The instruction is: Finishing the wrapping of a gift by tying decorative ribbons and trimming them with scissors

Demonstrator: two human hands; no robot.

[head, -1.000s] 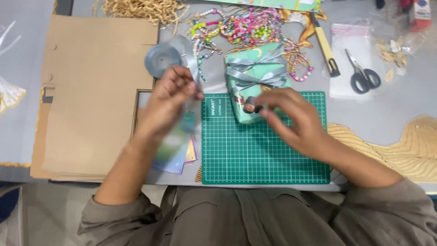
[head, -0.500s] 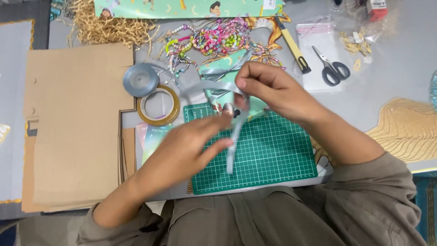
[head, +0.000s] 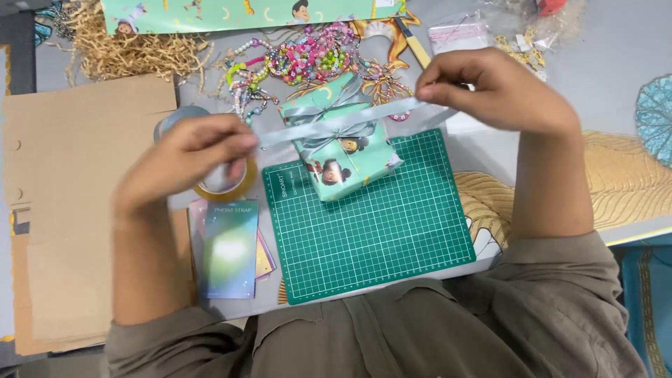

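Note:
A strip of grey ribbon (head: 336, 126) is stretched level between my hands above the table. My left hand (head: 185, 157) pinches its left end and my right hand (head: 493, 87) pinches its right end. Under the ribbon lies a small gift box (head: 343, 150) wrapped in mint-green cartoon paper, with a grey ribbon bow tied on it. The box rests on the far edge of a green cutting mat (head: 371, 217).
A roll of clear tape (head: 227, 185) and a grey ribbon spool (head: 171, 119) lie partly behind my left hand. Iridescent cards (head: 229, 248), flat cardboard (head: 77, 203), bead strings (head: 301, 59), paper shred (head: 133, 49) and a wrapping-paper sheet (head: 238, 12) surround the mat.
My hands have drawn apart, pulling the loose, bent ribbon out into a straight strip over the box. The view has shifted, so the table items sit further left.

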